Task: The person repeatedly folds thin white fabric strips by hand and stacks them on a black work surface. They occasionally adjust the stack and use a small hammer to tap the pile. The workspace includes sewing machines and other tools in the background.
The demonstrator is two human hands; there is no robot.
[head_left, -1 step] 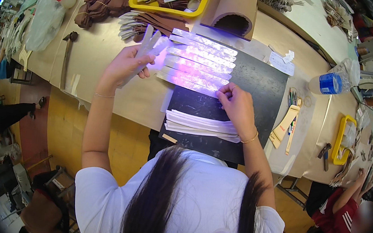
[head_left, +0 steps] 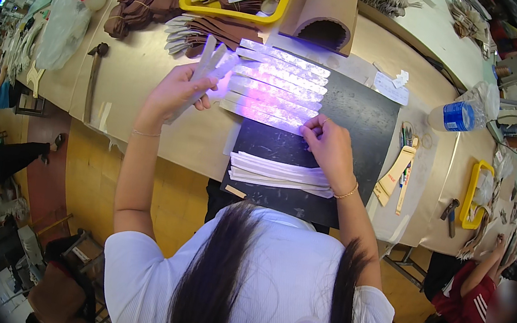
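My left hand (head_left: 184, 91), raised left of the black board (head_left: 360, 119), is closed around a few pale flat strips (head_left: 200, 69) that stick up fanned apart. A row of several whitish, shiny strips (head_left: 274, 88) lies side by side on the board, lit purple on its left part. At the lower right corner of that row, my right hand (head_left: 331, 146) has its thumb and forefinger pinched on the end of the nearest strip. Below it, a stack of white strips (head_left: 280, 173) lies on the board, its right end close to my right wrist.
Behind the board are a yellow tray (head_left: 285, 5), a brown cardboard tube (head_left: 326, 7) and brown bundles (head_left: 138, 5). A hammer (head_left: 93, 74) lies at left. On the right are a blue-labelled jar (head_left: 457, 116), pens and a cream-coloured flat tool (head_left: 392, 176). A person in red (head_left: 467, 290) works at far right.
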